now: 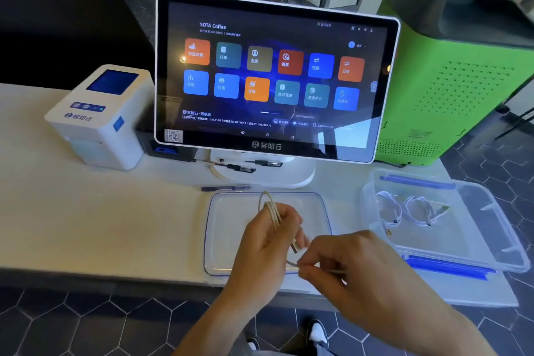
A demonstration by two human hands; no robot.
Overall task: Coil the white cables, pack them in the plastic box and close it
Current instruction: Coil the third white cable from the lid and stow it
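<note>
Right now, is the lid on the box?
No: the lid lies flat on the table under the hands, and the box sits open to its right.

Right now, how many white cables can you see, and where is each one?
3. One cable is being coiled, looped in the left hand with its loose end pinched by the right hand. Two coiled cables lie side by side in the plastic box. None seems hidden.

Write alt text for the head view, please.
The left hand holds a coiled white cable over the clear lid while the right hand pinches its loose end. Two coiled cables lie in the open plastic box.
</note>
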